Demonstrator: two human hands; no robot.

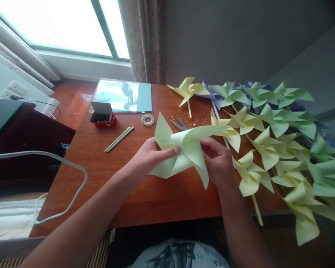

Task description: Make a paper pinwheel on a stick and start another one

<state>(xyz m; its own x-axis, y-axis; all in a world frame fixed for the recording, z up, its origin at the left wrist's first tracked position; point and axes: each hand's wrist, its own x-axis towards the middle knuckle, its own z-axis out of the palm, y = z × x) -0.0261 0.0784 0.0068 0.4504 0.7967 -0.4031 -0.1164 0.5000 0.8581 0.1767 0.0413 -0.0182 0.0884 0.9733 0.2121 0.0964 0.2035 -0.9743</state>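
Note:
Both my hands hold a pale green paper pinwheel (188, 150) above a wooden table (106, 175). My left hand (149, 156) grips its left side, thumb pressed on the folded centre. My right hand (219, 162) pinches the right side, fingers curled behind the paper. The pinwheel has no stick on it.
A heap of finished yellow, green and blue pinwheels (279, 137) covers the table's right side. Two green sticks (119, 139), a tape roll (147, 119), grey scissors (179, 123), a red box of pins (102, 116) and a glossy folder (123, 96) lie further back. A white cable (58, 160) loops at left.

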